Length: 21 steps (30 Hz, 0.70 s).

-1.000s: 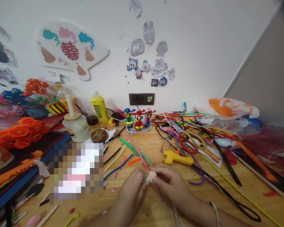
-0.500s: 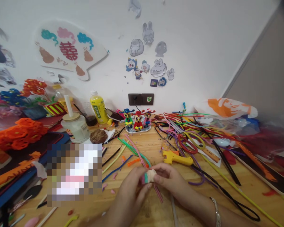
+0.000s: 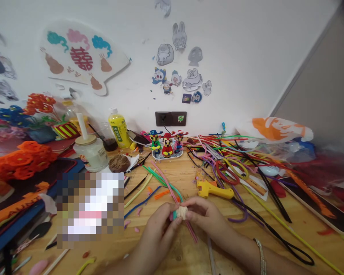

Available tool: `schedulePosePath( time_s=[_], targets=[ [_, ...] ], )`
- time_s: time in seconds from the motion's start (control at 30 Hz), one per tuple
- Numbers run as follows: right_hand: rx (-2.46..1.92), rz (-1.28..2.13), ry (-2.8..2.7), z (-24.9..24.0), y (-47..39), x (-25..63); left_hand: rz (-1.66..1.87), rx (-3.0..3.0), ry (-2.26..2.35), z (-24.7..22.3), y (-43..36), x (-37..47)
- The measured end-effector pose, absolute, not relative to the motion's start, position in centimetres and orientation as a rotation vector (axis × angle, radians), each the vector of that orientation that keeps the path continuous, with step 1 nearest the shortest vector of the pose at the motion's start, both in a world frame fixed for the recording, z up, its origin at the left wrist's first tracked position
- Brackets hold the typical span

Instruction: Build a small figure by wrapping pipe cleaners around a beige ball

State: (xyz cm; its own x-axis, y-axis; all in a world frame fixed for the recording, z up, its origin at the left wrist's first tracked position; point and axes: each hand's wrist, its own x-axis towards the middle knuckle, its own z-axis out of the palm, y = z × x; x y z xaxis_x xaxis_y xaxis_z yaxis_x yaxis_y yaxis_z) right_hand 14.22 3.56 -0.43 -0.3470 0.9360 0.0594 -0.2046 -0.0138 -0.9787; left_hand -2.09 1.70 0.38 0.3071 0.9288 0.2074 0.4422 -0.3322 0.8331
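Note:
Between my two hands is a small bundle (image 3: 182, 212) of fuzzy craft stems, cream at the right end with teal and purple bands at the left. My left hand (image 3: 164, 225) grips its banded end, the thumb lying along the front. The fingers of my right hand (image 3: 202, 214) pinch the cream end. Pink stems (image 3: 192, 232) lie on the table under the bundle. Beyond my fingers, green stems (image 3: 160, 176) run away from me. A yellow glue gun (image 3: 216, 191) lies just past my right hand.
At the back stand three small figures (image 3: 167, 147) on a tray. Tangled stems (image 3: 226, 156) spread over the right side. A yellow bottle (image 3: 119, 130), a glass jar (image 3: 91, 154) and orange fuzzy flowers (image 3: 23, 158) are on the left. The glue gun's black cord (image 3: 275, 225) loops to the right.
My left thumb has moved up onto the front of the bundle, which has turned slightly. Both hands keep their hold, and the view has shifted a little.

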Motion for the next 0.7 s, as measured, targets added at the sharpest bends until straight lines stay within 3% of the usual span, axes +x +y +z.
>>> schedulePosePath(
  time_s=[0.3, 0.7],
  targets=[
    [-0.876, 1.630, -1.210, 0.29, 3.38, 13.94, 0.938, 1.856, 1.176, 0.41, 1.39, -2.04],
    [-0.875, 1.594, -1.286, 0.19, 3.33, 14.20, 1.140, 1.300, 1.014, -0.17, 2.25, -1.72]
  ],
)
